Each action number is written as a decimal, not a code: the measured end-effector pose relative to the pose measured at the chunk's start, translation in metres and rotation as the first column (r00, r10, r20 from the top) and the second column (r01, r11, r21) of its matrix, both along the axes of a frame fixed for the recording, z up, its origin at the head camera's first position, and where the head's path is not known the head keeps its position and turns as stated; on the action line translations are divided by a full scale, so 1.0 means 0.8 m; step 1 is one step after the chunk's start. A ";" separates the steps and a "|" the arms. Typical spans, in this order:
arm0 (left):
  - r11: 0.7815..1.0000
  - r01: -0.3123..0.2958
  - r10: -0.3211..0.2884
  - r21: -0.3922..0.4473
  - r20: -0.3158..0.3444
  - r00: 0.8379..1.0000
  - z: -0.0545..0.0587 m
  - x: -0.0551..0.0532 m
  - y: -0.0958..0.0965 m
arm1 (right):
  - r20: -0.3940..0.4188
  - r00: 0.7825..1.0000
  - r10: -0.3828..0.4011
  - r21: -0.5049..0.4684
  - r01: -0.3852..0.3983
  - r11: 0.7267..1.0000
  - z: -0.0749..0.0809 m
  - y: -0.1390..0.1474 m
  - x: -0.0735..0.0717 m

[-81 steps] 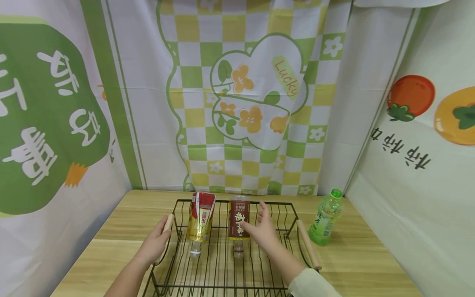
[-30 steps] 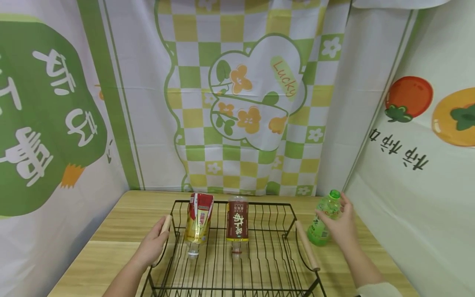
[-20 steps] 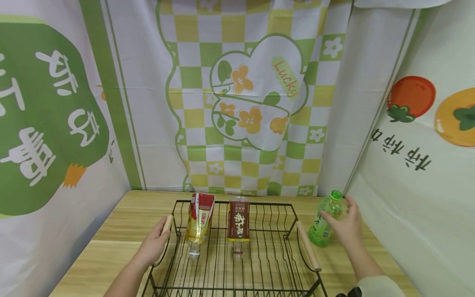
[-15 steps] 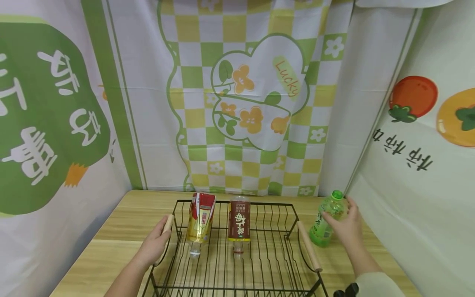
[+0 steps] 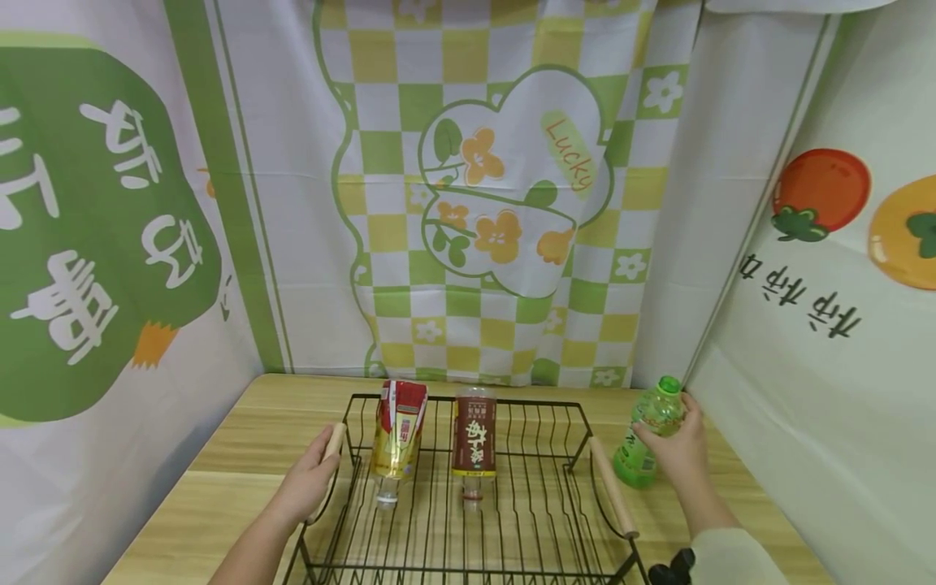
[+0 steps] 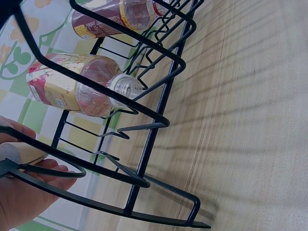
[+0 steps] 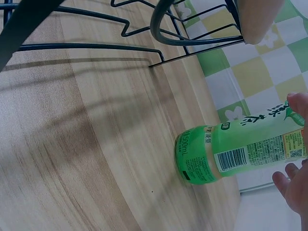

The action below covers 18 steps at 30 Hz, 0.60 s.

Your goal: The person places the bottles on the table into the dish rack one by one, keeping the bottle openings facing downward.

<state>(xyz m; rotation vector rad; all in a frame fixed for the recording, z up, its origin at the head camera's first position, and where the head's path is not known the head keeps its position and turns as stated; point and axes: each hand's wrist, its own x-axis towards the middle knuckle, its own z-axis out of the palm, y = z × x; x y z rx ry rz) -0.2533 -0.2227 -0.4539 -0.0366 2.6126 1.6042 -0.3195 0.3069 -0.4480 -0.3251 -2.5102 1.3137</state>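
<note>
My left hand [image 5: 307, 479] grips the left wooden handle [image 5: 335, 439] of a black wire dish rack [image 5: 512, 566]. Around the upper part of a green plastic drink bottle [image 5: 645, 439] are the thumb and fingers of my right hand [image 5: 680, 443]; the bottle stands upright on the table, right of the rack. In the right wrist view, its base [image 7: 195, 156] meets the wood, and some fingertips lie just off its side. Inside the rack, a red-and-yellow labelled bottle [image 5: 399, 431] and a brown-labelled bottle [image 5: 474, 435] are neck-down, side by side.
The rack's right wooden handle [image 5: 613, 487] lies between the rack and the green bottle. Under everything is a wooden table [image 5: 212, 487]. A checkered cloth [image 5: 409, 301] hangs behind, and printed curtains close off both sides.
My right hand has gone from the brown-labelled bottle to the green bottle, and its fingers have closed in around it. The left hand has stayed on the handle.
</note>
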 end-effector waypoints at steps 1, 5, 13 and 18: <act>1.000 0.001 -0.001 0.003 0.000 1.000 0.000 0.000 0.000 | -0.003 1.000 0.000 -0.001 0.000 1.000 0.000 0.000 0.000; 1.000 0.003 -0.003 0.008 -0.002 1.000 0.000 0.000 0.000 | -0.014 1.000 0.008 -0.010 -0.008 1.000 -0.001 0.000 0.000; 1.000 0.001 -0.001 0.000 -0.002 1.000 0.000 0.001 0.001 | -0.019 1.000 0.007 -0.006 -0.007 1.000 0.002 -0.002 0.005; 1.000 0.002 -0.002 -0.001 -0.007 1.000 0.000 0.001 0.000 | -0.009 1.000 0.012 -0.038 -0.013 0.999 0.008 -0.007 0.009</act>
